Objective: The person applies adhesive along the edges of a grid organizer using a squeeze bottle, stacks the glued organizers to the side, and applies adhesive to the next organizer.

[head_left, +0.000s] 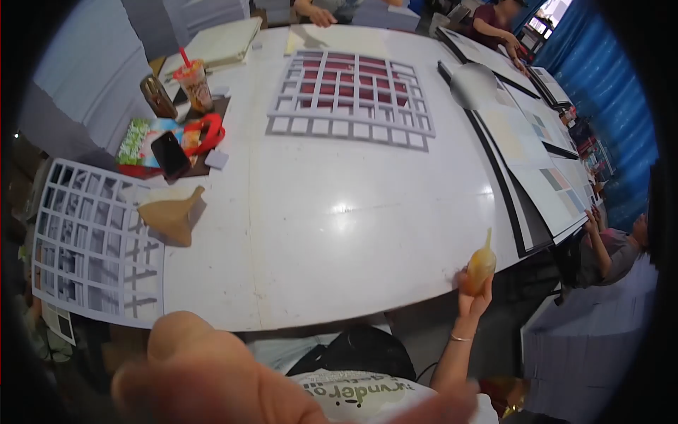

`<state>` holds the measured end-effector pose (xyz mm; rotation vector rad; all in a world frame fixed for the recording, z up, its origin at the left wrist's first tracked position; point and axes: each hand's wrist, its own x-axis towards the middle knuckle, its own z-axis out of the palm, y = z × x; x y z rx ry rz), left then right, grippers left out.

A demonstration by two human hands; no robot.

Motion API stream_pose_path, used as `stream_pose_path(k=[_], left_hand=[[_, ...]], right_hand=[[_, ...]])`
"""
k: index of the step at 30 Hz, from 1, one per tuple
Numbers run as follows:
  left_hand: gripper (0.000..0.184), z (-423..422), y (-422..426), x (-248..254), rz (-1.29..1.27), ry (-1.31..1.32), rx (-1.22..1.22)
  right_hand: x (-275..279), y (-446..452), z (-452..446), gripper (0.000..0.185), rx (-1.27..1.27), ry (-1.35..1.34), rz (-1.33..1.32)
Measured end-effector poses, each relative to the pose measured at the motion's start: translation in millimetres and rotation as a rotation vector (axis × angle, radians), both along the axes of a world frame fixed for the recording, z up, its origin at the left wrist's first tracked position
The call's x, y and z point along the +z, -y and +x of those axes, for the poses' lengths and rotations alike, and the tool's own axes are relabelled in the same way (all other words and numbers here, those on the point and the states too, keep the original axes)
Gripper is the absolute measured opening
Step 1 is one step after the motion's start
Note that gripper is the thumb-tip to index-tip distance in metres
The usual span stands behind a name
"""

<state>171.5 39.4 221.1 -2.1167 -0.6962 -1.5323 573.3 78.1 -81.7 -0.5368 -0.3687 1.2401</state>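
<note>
My right hand (474,295), at the table's near right edge, is wrapped round a squeeze bottle (482,263) of yellowish content, its thin nozzle pointing up. Very close to the camera, my left hand (219,371) looks large and blurred; its fingers seem spread, and I see nothing in them. Farther off on the white table (339,212) lies a white grid-shaped cut-out board (349,131) with dark red showing through some openings. Another white grid board (88,240) sticks out over the left edge, with a folded brown paper piece (173,212) beside its right side.
A phone (169,154) lies on a colourful red-handled bag (138,145). Behind it stand a drink cup (195,86) with a red straw and a brown bottle (158,97). Black-edged panels (526,141) line the right side. Other people work at the far and right sides.
</note>
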Motion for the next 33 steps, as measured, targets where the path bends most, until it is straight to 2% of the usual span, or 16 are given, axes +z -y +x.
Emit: stream_pose_path(k=[1,4,5,6,8,9,11,14,17,23,26,33], left_hand=[[0.031,4,13,-8,-0.005,0.075,0.070],[0.021,7,21,-43,0.075,0.398,0.575],[0.022,-28,10,-33,0.152,0.142,0.329],[0.016,-27,16,-28,0.062,0.101,0.208],[0.007,-23,29,-20,-0.137,0.044,-0.024],[0.007,-36,9,-10,-0.058,-0.141,-0.147],[0.014,-56,28,-12,-0.202,-0.271,-0.113],[0.016,-49,75,-21,-0.667,-0.034,0.148],[0.020,-20,62,6,-0.894,0.131,0.203],[0.021,-9,68,3,-0.858,-0.074,0.072],[0.022,-2,74,-1,-0.826,-0.176,0.004],[0.024,12,77,3,-0.731,-0.330,-0.159]], right_hand=[[-1,1,2,0.040,0.017,-0.012,-0.008],[-8,-2,6,0.043,0.031,-0.022,-0.016],[-8,-1,4,0.043,0.007,-0.003,-0.028],[-7,0,5,0.043,-0.024,0.021,-0.037],[-14,-1,13,0.043,0.084,0.036,0.067],[-7,1,12,0.042,0.032,0.010,0.020],[-7,-2,0,0.041,0.013,-0.015,-0.047],[-3,-1,7,0.040,0.008,0.035,-0.041],[-6,-1,8,0.040,0.018,0.053,-0.023],[-10,-3,14,0.045,0.057,0.062,0.006],[-10,-3,16,0.041,0.101,0.073,-0.017],[-12,-4,17,0.039,0.015,0.050,-0.047]])
